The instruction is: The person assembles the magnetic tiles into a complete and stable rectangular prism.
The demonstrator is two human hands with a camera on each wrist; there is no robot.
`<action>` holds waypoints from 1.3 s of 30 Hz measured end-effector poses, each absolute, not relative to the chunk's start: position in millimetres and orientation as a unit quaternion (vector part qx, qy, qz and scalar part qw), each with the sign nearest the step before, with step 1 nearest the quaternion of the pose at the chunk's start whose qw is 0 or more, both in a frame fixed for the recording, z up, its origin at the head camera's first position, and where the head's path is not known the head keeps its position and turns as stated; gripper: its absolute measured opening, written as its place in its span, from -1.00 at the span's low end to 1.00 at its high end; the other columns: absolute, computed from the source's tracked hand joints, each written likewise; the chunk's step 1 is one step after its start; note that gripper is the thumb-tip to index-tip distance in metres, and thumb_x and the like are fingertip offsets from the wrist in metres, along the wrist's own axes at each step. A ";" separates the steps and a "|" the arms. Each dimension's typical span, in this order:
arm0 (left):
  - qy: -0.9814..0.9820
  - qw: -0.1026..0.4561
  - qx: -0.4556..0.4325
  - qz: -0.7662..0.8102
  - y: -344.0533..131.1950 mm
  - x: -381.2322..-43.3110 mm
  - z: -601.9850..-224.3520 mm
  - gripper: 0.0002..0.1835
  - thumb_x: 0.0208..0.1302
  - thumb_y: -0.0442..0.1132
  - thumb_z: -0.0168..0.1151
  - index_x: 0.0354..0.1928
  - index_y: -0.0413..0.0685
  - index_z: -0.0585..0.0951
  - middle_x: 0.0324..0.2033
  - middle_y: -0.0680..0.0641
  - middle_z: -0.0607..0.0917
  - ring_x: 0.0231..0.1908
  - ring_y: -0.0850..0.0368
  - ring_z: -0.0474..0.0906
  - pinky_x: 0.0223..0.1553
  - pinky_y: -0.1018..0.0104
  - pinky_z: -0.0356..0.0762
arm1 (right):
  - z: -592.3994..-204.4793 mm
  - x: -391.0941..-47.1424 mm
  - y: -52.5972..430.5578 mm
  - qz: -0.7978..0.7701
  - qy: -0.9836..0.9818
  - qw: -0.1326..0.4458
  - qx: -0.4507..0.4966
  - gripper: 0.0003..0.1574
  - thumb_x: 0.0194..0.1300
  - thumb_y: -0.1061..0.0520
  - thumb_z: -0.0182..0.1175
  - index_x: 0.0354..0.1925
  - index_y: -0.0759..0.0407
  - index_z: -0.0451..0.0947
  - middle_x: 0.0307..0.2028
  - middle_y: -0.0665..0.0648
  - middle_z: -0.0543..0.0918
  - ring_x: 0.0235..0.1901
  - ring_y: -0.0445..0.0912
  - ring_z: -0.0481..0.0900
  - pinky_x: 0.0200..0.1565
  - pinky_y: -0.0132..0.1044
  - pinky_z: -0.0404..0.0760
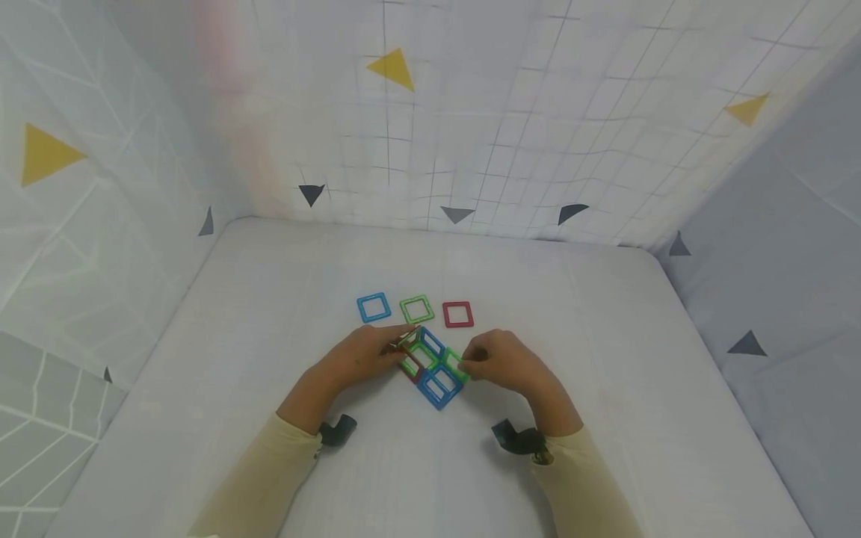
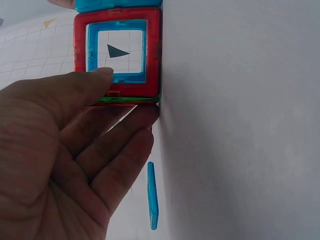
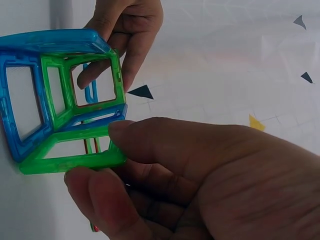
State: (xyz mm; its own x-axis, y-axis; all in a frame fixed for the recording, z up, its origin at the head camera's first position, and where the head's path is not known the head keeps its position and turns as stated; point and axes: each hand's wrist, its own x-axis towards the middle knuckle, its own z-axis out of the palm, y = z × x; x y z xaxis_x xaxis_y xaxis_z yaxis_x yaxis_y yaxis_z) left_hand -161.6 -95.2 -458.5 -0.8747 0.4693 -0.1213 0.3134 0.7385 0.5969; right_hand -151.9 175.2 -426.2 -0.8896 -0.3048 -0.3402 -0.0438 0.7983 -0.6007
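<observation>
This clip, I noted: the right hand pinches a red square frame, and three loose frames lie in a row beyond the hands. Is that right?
Not quite: the right hand pinches a green square frame, not a red one, as the right wrist view shows. The rest stands.

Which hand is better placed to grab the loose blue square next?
Probably the left hand: it's nearer the loose blue square; the right hand sits across the structure. But the left grips that structure and the right pinches a green square.
</observation>
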 end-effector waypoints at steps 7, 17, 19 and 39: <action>0.924 0.133 0.211 0.289 -94.6 -162.6 -460.2 -0.38 0.35 -0.08 0.31 0.42 0.38 0.40 0.11 0.18 0.66 0.07 0.25 0.57 0.16 0.24 0.57 | -427.3 -152.4 175.3 -0.304 0.922 0.221 -0.094 -0.92 0.24 0.01 0.39 -0.33 -0.03 0.72 -0.42 -0.05 0.69 -0.37 -0.08 0.59 -0.25 -0.22 0.63; 0.933 0.146 0.172 0.279 -93.4 -164.0 -458.4 -0.44 0.33 -0.06 0.33 0.36 0.20 0.48 -0.06 0.13 0.67 -0.04 0.21 0.55 0.12 0.20 0.58 | -439.0 -162.6 181.6 -0.344 0.916 0.192 -0.072 -0.74 0.44 -0.02 0.17 -0.18 0.07 0.72 -0.35 0.00 0.72 -0.35 -0.10 0.65 -0.18 -0.17 0.65; 0.939 0.145 0.157 0.270 -93.6 -164.2 -456.6 -0.51 0.30 -0.05 0.35 0.25 0.12 0.55 -0.17 0.12 0.65 -0.12 0.18 0.53 0.03 0.22 0.60 | -443.4 -165.9 181.8 -0.343 0.921 0.171 -0.068 -0.77 0.43 0.02 0.20 -0.13 0.10 0.71 -0.32 0.01 0.72 -0.34 -0.12 0.65 -0.15 -0.18 0.68; 0.949 0.184 0.100 0.235 -68.1 -140.5 -447.8 -0.23 0.21 0.58 -0.13 -0.67 0.05 0.51 -0.75 0.05 0.38 -0.69 0.15 0.35 -0.67 0.32 0.16 | -474.1 -221.8 139.8 -0.309 0.899 0.176 -0.255 -0.54 0.39 0.15 0.25 0.20 -0.20 0.61 -0.19 -0.14 0.70 -0.17 -0.18 0.60 0.01 -0.23 0.64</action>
